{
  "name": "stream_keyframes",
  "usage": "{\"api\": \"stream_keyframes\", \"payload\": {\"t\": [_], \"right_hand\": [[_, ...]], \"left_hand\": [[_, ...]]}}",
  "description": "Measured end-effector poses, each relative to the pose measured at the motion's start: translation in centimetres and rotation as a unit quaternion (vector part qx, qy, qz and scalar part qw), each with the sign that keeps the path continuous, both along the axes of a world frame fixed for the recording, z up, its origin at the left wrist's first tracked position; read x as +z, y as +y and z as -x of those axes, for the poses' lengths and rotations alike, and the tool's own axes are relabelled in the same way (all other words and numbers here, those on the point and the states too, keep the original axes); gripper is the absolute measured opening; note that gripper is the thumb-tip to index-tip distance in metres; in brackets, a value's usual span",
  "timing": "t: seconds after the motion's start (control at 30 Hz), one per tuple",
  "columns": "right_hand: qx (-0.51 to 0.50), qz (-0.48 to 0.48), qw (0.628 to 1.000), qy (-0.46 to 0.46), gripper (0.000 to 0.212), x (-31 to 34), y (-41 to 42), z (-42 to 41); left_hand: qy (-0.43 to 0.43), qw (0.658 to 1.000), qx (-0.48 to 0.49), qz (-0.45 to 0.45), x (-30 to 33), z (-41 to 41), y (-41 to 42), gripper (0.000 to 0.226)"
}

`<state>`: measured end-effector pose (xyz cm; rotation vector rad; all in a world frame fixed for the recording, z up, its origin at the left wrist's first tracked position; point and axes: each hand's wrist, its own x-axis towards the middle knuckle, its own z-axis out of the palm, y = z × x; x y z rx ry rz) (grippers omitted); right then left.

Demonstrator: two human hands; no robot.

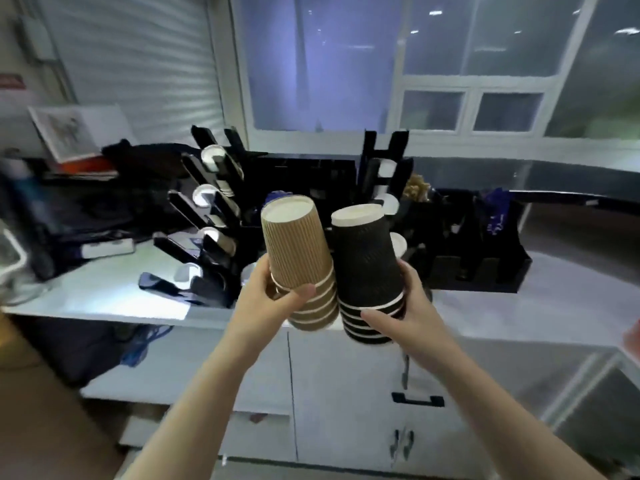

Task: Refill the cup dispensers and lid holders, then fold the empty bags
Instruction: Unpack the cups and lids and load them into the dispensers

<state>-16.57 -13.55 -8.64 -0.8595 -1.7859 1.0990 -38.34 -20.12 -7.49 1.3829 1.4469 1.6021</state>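
You are in the refill step, with cups in hand and nothing yet loaded. Your left hand (277, 292) is curled round the lower end of a brown cup stack (299, 261), thumb across the front; your right hand (405, 306) grips a black cup stack (367, 268) the same way. Both stacks are held upside down, their flat white bases pointing up and away from you, the rolled rims nested down by your fingers, and the two stacks lean side by side, close to touching.

Just beyond and to the left of your left hand stands the angled cup dispenser (207, 216), a black rack of slanted channels with a few pale cups showing in the slots. Beyond your right hand a second upright dispenser (384, 168) holds white cups or lids; which, you cannot tell. Further right of that hand sits a black organiser tray (485, 268).

The next move, as I judge it, calls for picking one channel, matching it to a stack and sliding the stack in along the slope. Both stacks are ribbed paper, light and easily crushed, so grip gently and keep them nested
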Motion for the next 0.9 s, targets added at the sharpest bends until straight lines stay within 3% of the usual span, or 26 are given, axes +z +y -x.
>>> {"api": "stream_keyframes", "payload": {"t": [0.33,0.53,0.63,0.77,0.9], "right_hand": [[0.057,-0.016,0.989,0.132,0.060,0.5,3.5,23.0],[0.067,0.049,0.980,0.182,0.062,-0.1,5.7,30.4],[0.096,0.066,0.972,0.206,0.063,-0.2,6.8,33.2],[0.132,0.054,0.974,0.174,0.071,-1.2,7.3,35.3],[0.144,-0.006,0.988,0.057,0.086,-2.4,6.6,36.1]], "left_hand": [[0.021,0.997,0.060,-0.038,2.4,21.5,0.5,0.071],[-0.018,0.992,0.113,-0.056,2.2,28.6,0.7,0.082],[-0.028,0.986,0.139,-0.084,1.5,30.3,0.6,0.070],[-0.056,0.982,0.155,-0.089,0.3,31.8,0.3,0.070],[-0.077,0.983,0.146,-0.082,-1.3,33.4,0.9,0.059]]}}
